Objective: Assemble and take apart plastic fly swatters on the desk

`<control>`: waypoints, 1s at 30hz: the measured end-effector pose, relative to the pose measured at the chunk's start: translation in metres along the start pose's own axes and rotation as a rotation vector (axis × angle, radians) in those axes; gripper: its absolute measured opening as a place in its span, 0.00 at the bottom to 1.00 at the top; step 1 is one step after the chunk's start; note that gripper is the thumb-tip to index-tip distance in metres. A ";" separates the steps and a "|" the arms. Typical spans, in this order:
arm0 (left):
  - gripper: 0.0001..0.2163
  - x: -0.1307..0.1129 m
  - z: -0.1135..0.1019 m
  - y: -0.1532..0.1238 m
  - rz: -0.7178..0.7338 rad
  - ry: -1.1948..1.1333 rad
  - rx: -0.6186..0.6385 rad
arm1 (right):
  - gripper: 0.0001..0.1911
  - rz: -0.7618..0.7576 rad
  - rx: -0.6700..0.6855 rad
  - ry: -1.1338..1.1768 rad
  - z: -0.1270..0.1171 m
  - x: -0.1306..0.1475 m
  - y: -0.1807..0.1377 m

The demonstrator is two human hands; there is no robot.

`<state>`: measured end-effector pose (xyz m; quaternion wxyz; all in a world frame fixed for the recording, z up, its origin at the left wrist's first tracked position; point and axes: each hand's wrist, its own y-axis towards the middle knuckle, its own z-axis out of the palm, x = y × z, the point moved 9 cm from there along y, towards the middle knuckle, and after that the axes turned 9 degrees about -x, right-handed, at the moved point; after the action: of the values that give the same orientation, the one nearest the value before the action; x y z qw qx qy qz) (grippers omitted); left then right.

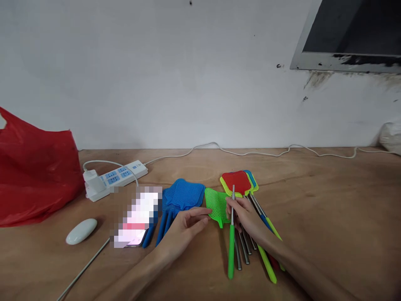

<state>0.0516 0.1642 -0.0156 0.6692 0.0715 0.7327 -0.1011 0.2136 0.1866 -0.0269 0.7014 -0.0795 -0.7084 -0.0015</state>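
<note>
No words, brands or numbers can be read here. On the phone, the lit screen is mostly covered by coarse pixel blocks; a red-pink band is caught across it, but whatever is displayed cannot be made out. Over to the power strip now, where blue panels are seen around the sockets and a small blue patch is spotted toward the far end, any print there being too small to be deciphered.
</note>
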 end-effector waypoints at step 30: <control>0.20 -0.019 0.015 -0.016 0.104 0.355 0.150 | 0.23 0.089 0.002 0.419 0.004 0.007 -0.007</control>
<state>0.0641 0.1456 0.0026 0.5267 0.1755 0.8249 -0.1064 0.2087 0.1808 -0.0190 0.8327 -0.1079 -0.5429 0.0136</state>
